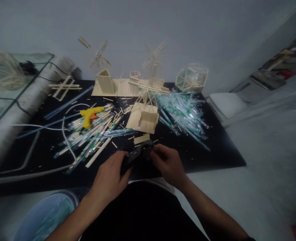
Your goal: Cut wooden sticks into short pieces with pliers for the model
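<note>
Gripping the tool [135,155] in the left hand [110,174]; right hand [170,164] pinched at its head, can't tell on what. Short pieces [142,138] just beyond the hands, seemingly cut; windmill [149,117] behind looks mostly built, sticks [97,136] ahead-left still loose. Wrists angled inward over the desk [218,155].

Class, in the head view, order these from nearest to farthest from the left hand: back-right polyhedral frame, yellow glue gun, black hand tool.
1. Black hand tool: in the left hand.
2. Yellow glue gun: ahead, slightly left.
3. Polyhedral frame: back right, farthest.
</note>
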A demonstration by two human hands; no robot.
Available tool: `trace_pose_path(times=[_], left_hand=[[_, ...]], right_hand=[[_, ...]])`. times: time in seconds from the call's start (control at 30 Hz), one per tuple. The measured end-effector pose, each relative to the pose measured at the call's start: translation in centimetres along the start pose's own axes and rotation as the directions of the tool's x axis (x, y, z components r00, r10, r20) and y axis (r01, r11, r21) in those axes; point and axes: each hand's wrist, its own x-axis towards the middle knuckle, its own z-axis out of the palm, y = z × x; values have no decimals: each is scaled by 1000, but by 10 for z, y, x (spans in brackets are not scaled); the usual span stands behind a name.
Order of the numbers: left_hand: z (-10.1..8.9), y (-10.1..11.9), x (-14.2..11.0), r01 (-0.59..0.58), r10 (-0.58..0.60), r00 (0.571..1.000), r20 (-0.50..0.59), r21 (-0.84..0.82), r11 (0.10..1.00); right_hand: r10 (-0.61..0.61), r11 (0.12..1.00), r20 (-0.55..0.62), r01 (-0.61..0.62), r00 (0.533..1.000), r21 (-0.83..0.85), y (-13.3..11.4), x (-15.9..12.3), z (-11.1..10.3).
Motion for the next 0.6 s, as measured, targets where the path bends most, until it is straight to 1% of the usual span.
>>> trace_pose_path(times=[0.17,0.3,0.43,0.6], left_hand=[[-1,3,1,45,-43,998,50,-27,999],[0,3,2,70,-68,993,93,-17,997],[2,3,4,120,-123,986,117,29,992],[1,4,9,190,-218,957,193,154,970]], right_hand=[[-26,999,10,27,1000,-33,-1,1,0],[-26,999,8,26,1000,-22,2,1,1],[-2,1000,-1,2,1000,-15,4,2,4],[34,998,-3,-34,999,-43,8,7,6]])
